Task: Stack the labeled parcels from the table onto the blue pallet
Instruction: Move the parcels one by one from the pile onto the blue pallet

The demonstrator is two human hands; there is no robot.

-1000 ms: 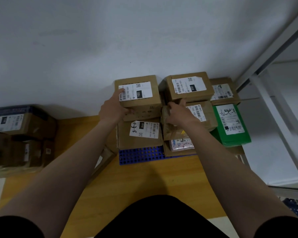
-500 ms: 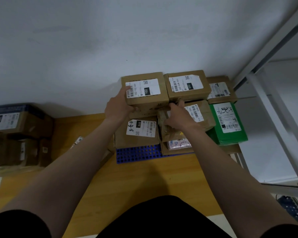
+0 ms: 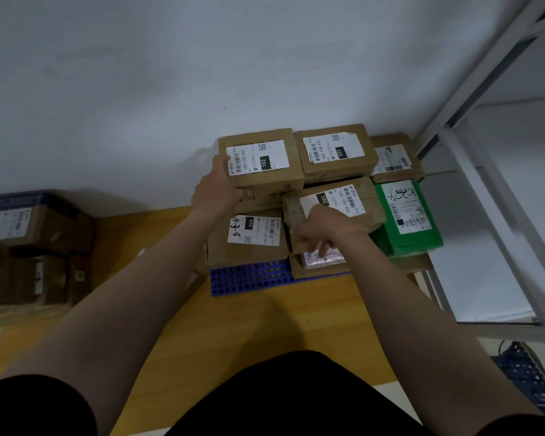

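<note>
On the blue pallet [image 3: 249, 278] at the wall stands a stack of labelled cardboard parcels. My left hand [image 3: 216, 191] grips the left side of the top box labelled 102 [image 3: 261, 160]. My right hand [image 3: 323, 229] rests on the front of a brown parcel, also labelled 102 [image 3: 337, 204], with fingers curled over its near edge. A box labelled 032 [image 3: 334, 151] sits beside the top box. Below it lies a box labelled 010 [image 3: 249, 237]. A green parcel [image 3: 406, 218] lies at the right, and a small box [image 3: 394, 158] behind it.
More labelled cardboard boxes [image 3: 29, 243] are piled at the left edge of the wooden table [image 3: 233, 325]. A white metal shelf frame [image 3: 497, 184] rises at the right. A white wall stands right behind the pallet. A flat pale packet [image 3: 323, 259] shows under my right hand.
The top box labelled 102 has slid right against the 032 box. My right hand has dropped from that box to the front of the lower brown parcel.
</note>
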